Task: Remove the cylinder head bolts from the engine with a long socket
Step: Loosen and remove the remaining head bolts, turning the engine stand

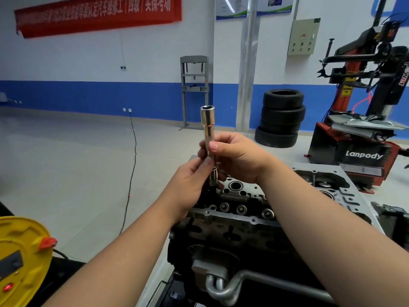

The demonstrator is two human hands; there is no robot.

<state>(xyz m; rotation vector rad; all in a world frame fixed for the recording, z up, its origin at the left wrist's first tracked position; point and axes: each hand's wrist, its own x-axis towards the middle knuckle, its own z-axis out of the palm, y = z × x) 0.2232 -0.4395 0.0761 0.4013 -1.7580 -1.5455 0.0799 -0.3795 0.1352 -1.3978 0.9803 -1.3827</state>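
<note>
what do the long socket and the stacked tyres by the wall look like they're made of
Long socket: looks like polished, probably chrome-plated steel; its bright surface mirrors the room and the fingers around it.
Tyres: matte black rubber by the look, dull and without glare, with rounded sidewalls.

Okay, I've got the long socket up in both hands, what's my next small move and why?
Probably turn the long socket over and lower it toward the cylinder head: its open end points up, and both the left hand and right hand hold it above the engine.

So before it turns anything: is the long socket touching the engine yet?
Cannot tell. In the head view both hands hold the long socket upright, and its lower end overlaps the engine.
</note>
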